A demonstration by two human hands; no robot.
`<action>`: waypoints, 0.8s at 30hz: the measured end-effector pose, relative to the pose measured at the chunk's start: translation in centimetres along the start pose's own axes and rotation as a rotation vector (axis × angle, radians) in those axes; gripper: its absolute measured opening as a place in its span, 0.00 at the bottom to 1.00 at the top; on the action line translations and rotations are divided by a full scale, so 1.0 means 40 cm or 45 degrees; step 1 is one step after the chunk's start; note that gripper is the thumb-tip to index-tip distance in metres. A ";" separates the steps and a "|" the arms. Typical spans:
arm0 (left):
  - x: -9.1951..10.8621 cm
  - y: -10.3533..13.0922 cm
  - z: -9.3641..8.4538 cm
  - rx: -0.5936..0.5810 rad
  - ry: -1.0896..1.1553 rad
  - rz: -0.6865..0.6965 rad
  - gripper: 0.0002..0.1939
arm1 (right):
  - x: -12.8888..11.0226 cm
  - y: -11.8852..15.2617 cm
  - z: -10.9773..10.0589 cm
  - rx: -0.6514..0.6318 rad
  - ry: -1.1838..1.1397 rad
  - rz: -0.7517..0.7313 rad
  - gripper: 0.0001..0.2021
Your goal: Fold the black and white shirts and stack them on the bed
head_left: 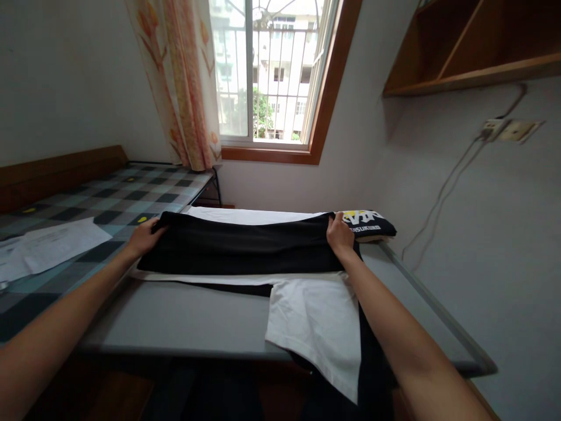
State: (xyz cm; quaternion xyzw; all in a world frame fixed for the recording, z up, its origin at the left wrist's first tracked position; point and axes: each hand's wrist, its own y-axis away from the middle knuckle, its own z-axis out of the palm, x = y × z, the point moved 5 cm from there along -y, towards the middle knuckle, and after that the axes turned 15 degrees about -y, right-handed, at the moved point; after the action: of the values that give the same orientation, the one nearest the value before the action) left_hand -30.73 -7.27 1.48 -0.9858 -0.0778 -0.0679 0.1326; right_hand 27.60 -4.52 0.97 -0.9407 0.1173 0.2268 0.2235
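A black piece of clothing (pixel 245 242), perhaps a T-shirt, stretches sideways between my hands. My left hand (pixel 146 235) pinches its far left corner, and my right hand (pixel 340 235) grips the far right corner. Beneath it lies a white garment whose short sleeve (pixel 315 327) hangs over the near edge of the grey table (pixel 184 324). More white cloth (pixel 263 216) shows along the far side. Beyond my right hand sits a folded black garment (pixel 377 225) with white and yellow print. Some black cloth also hangs below the sleeve.
On the left stands a bed with a checked cover (pixel 109 196), and papers (pixel 52 245) lie on it. A curtain (pixel 188 88) hangs by the barred window (pixel 280 76). A wooden shelf (pixel 438 82) and a socket with a cable (pixel 493 128) are on the right wall.
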 end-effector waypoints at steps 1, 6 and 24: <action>0.008 -0.014 0.004 0.009 0.027 -0.027 0.27 | 0.002 -0.023 0.008 -0.015 -0.010 0.019 0.24; 0.040 -0.062 0.051 -0.102 0.103 -0.092 0.31 | 0.028 -0.063 0.064 -0.150 0.044 0.136 0.28; 0.049 -0.041 0.048 -0.357 0.154 0.039 0.22 | 0.002 0.078 0.159 -0.426 -0.007 -0.393 0.30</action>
State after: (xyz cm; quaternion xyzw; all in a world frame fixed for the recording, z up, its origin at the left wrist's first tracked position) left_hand -28.88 -4.91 0.38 -0.9898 -0.0443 -0.1354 -0.0008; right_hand 24.28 -4.23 -5.29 -0.9708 -0.0678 0.2088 0.0968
